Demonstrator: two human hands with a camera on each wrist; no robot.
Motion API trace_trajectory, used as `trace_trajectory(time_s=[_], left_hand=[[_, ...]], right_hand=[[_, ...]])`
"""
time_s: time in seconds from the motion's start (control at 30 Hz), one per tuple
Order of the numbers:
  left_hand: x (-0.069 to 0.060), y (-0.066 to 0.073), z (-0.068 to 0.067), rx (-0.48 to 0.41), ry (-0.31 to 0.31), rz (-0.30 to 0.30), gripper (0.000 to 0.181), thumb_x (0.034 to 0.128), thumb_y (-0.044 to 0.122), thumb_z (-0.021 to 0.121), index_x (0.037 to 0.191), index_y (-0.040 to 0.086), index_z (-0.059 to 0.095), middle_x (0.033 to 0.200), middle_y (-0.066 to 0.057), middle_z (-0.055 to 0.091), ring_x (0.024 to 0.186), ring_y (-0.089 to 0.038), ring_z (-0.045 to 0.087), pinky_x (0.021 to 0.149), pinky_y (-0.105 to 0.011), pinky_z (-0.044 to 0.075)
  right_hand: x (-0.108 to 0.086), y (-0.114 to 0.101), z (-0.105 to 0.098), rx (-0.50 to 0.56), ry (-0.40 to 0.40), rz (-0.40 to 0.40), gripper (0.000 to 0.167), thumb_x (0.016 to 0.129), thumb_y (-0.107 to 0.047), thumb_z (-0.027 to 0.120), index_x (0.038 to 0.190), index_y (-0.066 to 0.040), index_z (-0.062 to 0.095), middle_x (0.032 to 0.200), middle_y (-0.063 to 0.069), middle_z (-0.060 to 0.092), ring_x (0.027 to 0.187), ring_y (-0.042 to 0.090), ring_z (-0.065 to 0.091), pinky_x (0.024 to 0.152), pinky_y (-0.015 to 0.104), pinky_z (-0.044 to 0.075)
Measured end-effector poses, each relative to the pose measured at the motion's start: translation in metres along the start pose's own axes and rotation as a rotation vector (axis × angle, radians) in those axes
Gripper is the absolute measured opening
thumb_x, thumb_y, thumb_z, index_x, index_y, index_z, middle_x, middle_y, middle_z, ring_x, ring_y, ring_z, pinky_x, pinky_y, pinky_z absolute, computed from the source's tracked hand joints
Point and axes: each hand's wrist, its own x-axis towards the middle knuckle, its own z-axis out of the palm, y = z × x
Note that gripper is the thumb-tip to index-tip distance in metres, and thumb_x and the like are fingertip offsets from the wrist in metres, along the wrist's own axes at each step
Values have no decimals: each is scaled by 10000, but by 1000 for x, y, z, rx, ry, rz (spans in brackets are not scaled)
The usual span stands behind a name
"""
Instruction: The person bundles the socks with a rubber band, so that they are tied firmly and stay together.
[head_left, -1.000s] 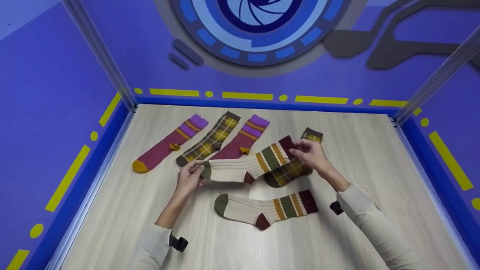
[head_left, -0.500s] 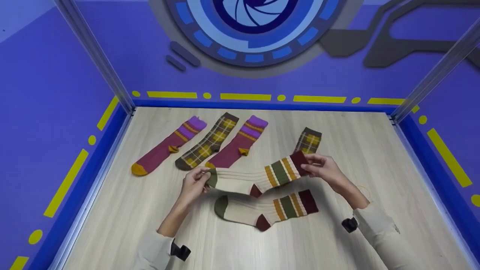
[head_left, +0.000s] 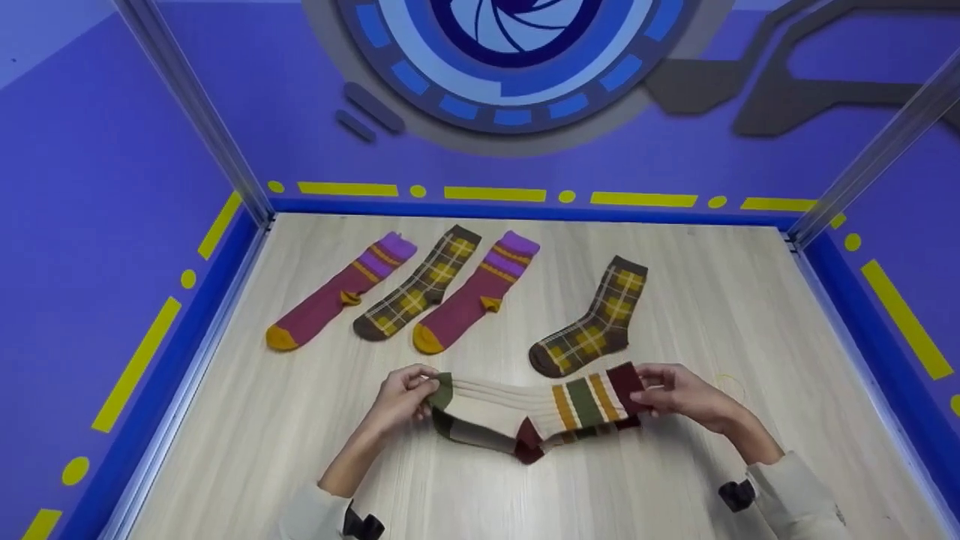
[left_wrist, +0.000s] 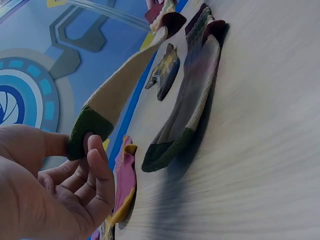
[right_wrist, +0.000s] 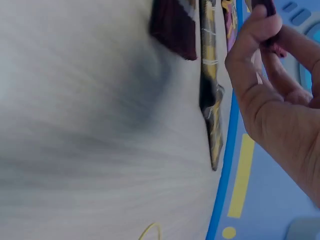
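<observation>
A cream sock (head_left: pixel 495 401) with a green toe and a maroon cuff is stretched between both hands. The left hand (head_left: pixel 405 397) pinches its green toe, and the right hand (head_left: pixel 686 394) pinches its maroon cuff. Below it on the table lies a matching cream sock (head_left: pixel 480 436), mostly covered in the head view. The left wrist view shows a gap between the held sock (left_wrist: pixel 117 90) and the lower sock (left_wrist: pixel 187 110). In the right wrist view, thumb and fingers grip the cuff (right_wrist: pixel 265 6), above the lower sock's dark cuff (right_wrist: pixel 175 30).
Toward the back left of the wooden table (head_left: pixel 225 450) lie two maroon socks (head_left: pixel 315 307) with purple cuffs, a plaid sock (head_left: pixel 420 289) between them. Another plaid sock (head_left: pixel 592 330) lies just behind the held one. Blue panels (head_left: pixel 225 112) stand around the back and sides.
Both hands have brought the held sock down toward the front, from over the right plaid sock to over the matching cream sock. The plaid sock is uncovered, and the lower cream sock is largely hidden.
</observation>
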Motion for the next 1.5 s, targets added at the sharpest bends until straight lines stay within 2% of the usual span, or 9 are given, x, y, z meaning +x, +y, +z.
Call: trace_trajectory(time_s=[0.1,0.2,0.33,0.43,0.6,0.83,1.13,1.3,1.5], left_hand=[[0,-4,2,25,-57,-33,216,978,49,590,1146,-77,642,686,49,593,528,-67,526,502,-213,417],[0,-10,2,86,-89,-43,204,968,47,606,1129,-68,654,675,41,580,523,-79,538,498,-217,415],[3,-22,1,213,-94,-39,185,962,71,634,1108,-32,680,660,43,574,524,-83,560,462,-201,386],[5,-28,-2,265,-87,-42,168,953,84,657,1091,-3,696,660,46,581,528,-79,564,446,-195,356],[7,-29,-4,258,-74,-30,149,941,57,672,1070,-12,701,664,38,591,529,-79,565,448,-193,365],[6,-25,-5,264,-79,-33,134,938,37,673,1058,-18,698,680,23,610,535,-87,573,457,-212,385],[3,-27,-7,264,-106,-53,144,915,30,677,1048,-23,687,696,25,601,557,-91,575,482,-210,389],[1,-26,-12,291,-145,-45,165,900,11,679,1060,-30,676,712,22,592,576,-99,571,483,-200,369],[1,-27,-12,327,-164,-38,179,893,-1,702,1068,-25,675,741,4,626,602,-101,576,499,-197,389]], right_hand=[[-4,6,-1,3,-54,6,442,994,-88,642,1351,130,500,1094,26,707,859,82,686,684,223,569],[-4,12,2,-10,-63,24,443,984,-81,654,1334,143,501,1092,60,708,878,100,698,691,238,587],[-1,20,7,-57,-34,27,440,974,-85,674,1317,144,521,1077,118,699,858,123,695,692,253,590],[0,23,9,-99,-19,20,423,966,-80,683,1297,139,534,1048,121,682,819,116,680,673,247,578],[0,23,8,-162,-31,-18,390,963,-75,682,1268,133,557,1025,133,676,805,95,671,657,235,560],[-1,22,5,-190,-29,-44,372,989,-88,650,1283,120,556,1069,236,666,805,108,658,657,249,551],[3,27,9,-187,62,-24,422,974,-78,670,1309,129,518,1013,134,640,735,105,633,631,258,549],[6,28,10,-209,134,-11,468,965,-98,689,1334,133,516,1074,186,654,780,87,626,622,255,535],[5,29,10,-225,148,-2,451,965,-108,692,1323,119,537,1069,172,668,807,80,620,621,258,534]])
